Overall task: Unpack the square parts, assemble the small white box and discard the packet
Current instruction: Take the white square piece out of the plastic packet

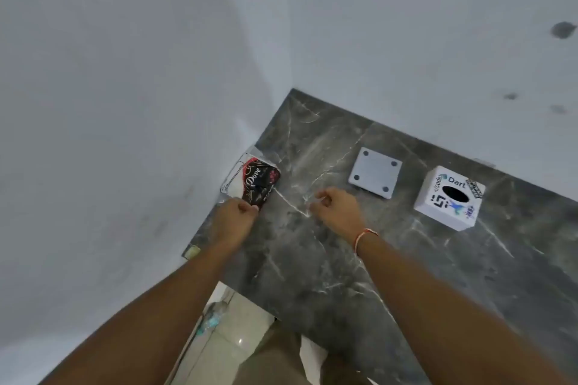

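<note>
Left hand [235, 216] fingers pinching the Dove packet [257, 186], right hand [336, 207] fingers curled shut, empty.

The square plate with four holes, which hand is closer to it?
Right. The right hand is curled just in front of the square plate, not touching it. The left hand is farther left, gripping the Dove packet.
</note>
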